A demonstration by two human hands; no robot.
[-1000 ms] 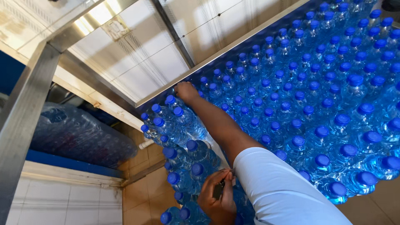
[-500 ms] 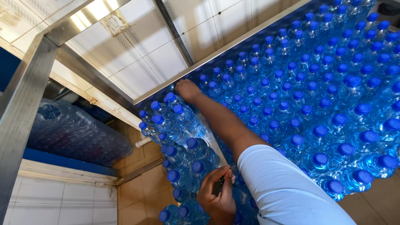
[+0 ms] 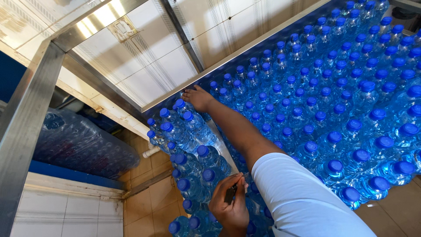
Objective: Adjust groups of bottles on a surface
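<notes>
**Bottles massed on a steel-framed table, both hands among them**

Steel frame rails (image 3: pixel 30 109) border the scene at left and top; pale tiled wall panels (image 3: pixel 144 74) sit behind, tan floor tiles (image 3: pixel 149 206) below. Table surface is packed with clear water bottles with blue caps (image 3: pixel 333 101), standing upright in close rows, caps touching or nearly so. At the left edge of the mass a smaller cluster of capped bottles (image 3: pixel 184 131) leans out of line, tilted toward the floor side. A shrink-wrapped bale of bottles (image 3: pixel 79 145) lies low at left, well apart from the hands.

Right hand (image 3: pixel 198 98): arm stretched out over the rows, fingers laid flat and together on the bottles at the far corner by the frame rail; not closed round any one bottle.

Left hand (image 3: pixel 230 206): near the camera, fingers curled and pinched on a small dark object (image 3: pixel 230 195); what kind of object, cannot tell. It hovers just above the near bottles. White sleeve (image 3: pixel 302 197) covers the right upper arm
</notes>
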